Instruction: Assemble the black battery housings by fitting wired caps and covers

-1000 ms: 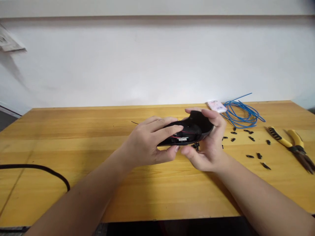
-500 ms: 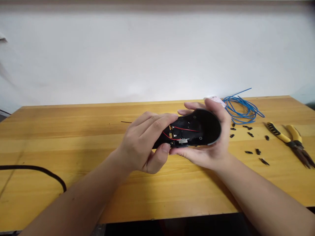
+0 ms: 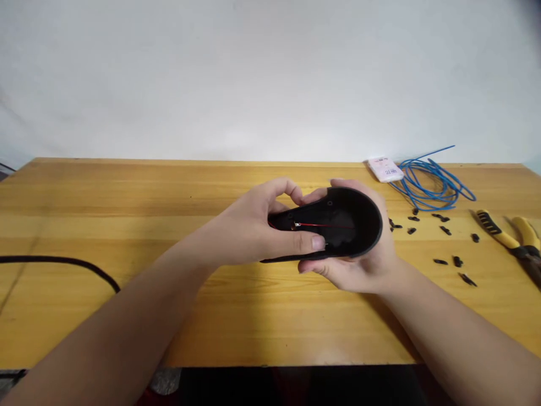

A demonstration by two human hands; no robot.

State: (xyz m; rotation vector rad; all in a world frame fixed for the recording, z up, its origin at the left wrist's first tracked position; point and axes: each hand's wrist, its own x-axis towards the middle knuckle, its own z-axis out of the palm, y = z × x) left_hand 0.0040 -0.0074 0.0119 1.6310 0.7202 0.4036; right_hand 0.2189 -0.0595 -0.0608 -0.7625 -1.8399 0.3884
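Observation:
Above the table, both hands hold a black plastic housing [image 3: 346,223], a hollow shell with a wide round end to the right and a narrower end to the left. A thin red wire [image 3: 323,225] runs along its inside from a small metal contact [image 3: 296,224]. My left hand [image 3: 262,225] is closed round the narrow end, thumb laid inside over the near wall, fingers at the far edge. Round the wide end curls my right hand [image 3: 372,254], its thumb under the near side. The left thumb hides part of the interior.
To the right lie several small black pieces [image 3: 445,230] and yellow-handled pliers [image 3: 507,237]. Behind them are a coil of blue wire [image 3: 439,189] and a small white packet [image 3: 384,169]. A black cable [image 3: 59,260] crosses the wooden table [image 3: 105,197] at left.
My left thumb has moved from outside the near edge to inside the housing, covering the pale connector there. The housing has tilted, and the view has shifted slightly.

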